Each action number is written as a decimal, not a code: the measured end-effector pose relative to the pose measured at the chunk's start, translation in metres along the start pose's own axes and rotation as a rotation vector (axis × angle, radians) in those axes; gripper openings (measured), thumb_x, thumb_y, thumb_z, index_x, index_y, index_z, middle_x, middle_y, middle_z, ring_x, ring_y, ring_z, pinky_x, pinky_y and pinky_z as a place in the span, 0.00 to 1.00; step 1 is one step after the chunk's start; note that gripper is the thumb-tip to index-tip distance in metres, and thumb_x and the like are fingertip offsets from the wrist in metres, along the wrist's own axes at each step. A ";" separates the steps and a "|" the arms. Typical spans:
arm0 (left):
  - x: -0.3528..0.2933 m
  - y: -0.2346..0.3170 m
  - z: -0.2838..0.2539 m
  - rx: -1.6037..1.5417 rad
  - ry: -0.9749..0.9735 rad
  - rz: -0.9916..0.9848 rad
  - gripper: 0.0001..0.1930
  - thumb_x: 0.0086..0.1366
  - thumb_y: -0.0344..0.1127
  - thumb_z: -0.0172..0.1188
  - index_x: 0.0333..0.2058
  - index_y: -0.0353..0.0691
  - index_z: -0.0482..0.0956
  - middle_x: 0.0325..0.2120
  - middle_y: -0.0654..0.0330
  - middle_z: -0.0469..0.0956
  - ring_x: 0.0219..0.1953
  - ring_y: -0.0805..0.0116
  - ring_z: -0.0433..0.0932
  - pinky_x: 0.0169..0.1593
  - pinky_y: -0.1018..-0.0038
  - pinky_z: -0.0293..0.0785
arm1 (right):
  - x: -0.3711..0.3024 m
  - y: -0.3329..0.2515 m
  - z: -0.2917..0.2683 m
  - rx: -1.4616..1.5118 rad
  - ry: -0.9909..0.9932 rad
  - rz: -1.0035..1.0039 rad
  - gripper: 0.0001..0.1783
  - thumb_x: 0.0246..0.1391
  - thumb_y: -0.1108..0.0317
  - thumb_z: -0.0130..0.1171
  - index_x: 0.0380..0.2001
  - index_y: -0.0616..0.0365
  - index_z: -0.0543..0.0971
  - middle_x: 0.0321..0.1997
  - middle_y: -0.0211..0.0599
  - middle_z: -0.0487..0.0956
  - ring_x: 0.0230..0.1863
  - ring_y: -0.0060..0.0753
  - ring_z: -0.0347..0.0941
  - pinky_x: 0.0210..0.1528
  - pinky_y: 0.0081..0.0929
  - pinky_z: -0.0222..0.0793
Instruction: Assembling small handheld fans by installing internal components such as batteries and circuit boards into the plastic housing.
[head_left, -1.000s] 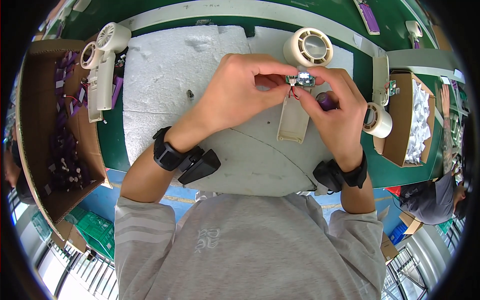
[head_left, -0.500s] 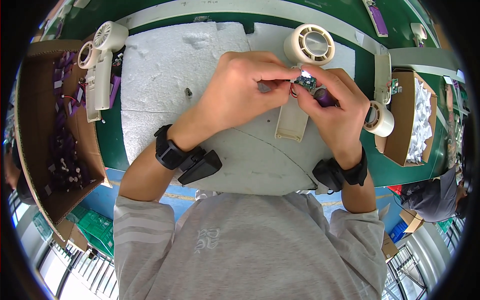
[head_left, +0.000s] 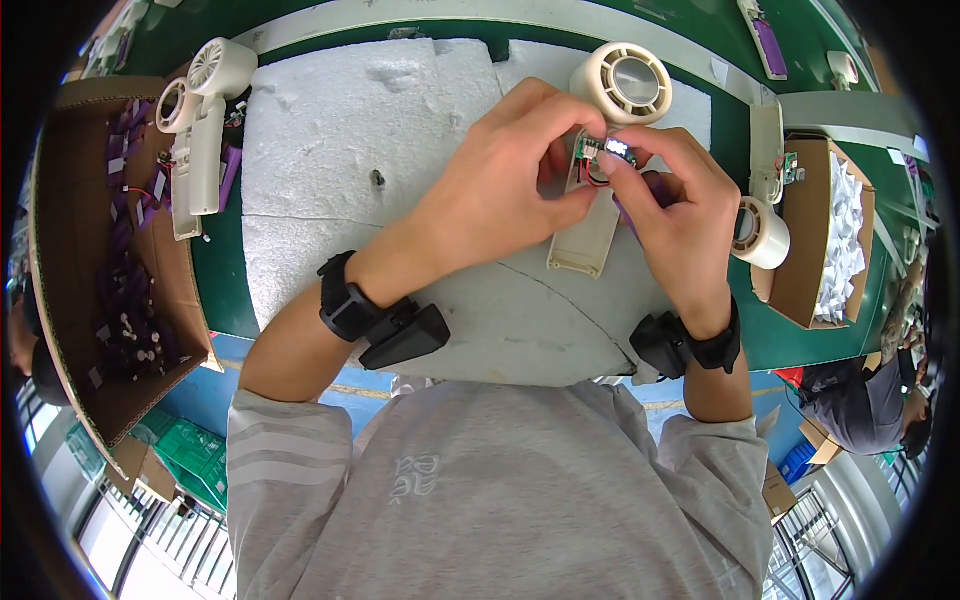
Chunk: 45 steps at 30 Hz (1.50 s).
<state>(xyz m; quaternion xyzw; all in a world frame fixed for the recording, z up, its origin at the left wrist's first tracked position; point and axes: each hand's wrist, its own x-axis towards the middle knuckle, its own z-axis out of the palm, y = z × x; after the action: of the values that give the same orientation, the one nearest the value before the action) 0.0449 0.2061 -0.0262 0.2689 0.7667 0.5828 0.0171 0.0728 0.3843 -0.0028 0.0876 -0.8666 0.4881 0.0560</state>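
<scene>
A small green circuit board (head_left: 588, 150) with a lit white display and red and black wires sits between my two hands. My left hand (head_left: 500, 185) curls around its left side, index finger above and thumb below, closed on its edge. From the other side, the thumb and index finger of my right hand (head_left: 682, 200) pinch the display end. A purple battery cell (head_left: 657, 186) is tucked in the right palm, partly hidden by fingers. Below the hands lies an open cream handle shell (head_left: 582, 245) of a handheld fan, its round fan head (head_left: 632, 85) just beyond.
White foam sheet (head_left: 330, 150) covers the green table. At left stand a cardboard box (head_left: 60, 200) of purple cells and cream fan parts (head_left: 207, 150). At right are another fan head (head_left: 762, 238) and a box of white pieces (head_left: 840, 240). A co-worker (head_left: 865, 405) is at far right.
The circuit board has turned, so its wires and connector now show. My left fingers have spread from a pinch to curl around its side; the right thumb has moved up onto the board.
</scene>
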 end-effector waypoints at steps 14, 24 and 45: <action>-0.001 0.008 -0.003 -0.004 -0.111 -0.069 0.24 0.53 0.18 0.56 0.51 0.40 0.73 0.37 0.60 0.76 0.32 0.73 0.75 0.36 0.77 0.73 | -0.001 -0.001 -0.009 -0.156 -0.051 -0.053 0.08 0.50 0.77 0.66 0.35 0.64 0.80 0.33 0.32 0.78 0.24 0.17 0.74 0.23 0.15 0.68; 0.003 0.005 -0.009 -0.096 -0.152 -0.161 0.21 0.55 0.19 0.54 0.49 0.39 0.75 0.31 0.63 0.74 0.30 0.79 0.71 0.35 0.80 0.71 | -0.001 -0.004 -0.006 -0.259 -0.017 -0.169 0.10 0.45 0.75 0.68 0.33 0.58 0.82 0.30 0.34 0.78 0.23 0.27 0.75 0.25 0.21 0.71; 0.003 0.002 -0.010 -0.155 -0.142 -0.226 0.20 0.56 0.20 0.58 0.49 0.40 0.75 0.38 0.62 0.79 0.33 0.77 0.78 0.39 0.77 0.76 | -0.003 -0.008 0.001 -0.309 0.054 -0.166 0.10 0.44 0.75 0.69 0.33 0.58 0.82 0.29 0.35 0.78 0.21 0.30 0.75 0.23 0.23 0.71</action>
<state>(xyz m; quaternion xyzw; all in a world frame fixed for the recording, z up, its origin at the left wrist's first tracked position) 0.0398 0.1992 -0.0203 0.2195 0.7417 0.6139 0.1574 0.0775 0.3801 0.0026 0.1361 -0.9193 0.3448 0.1322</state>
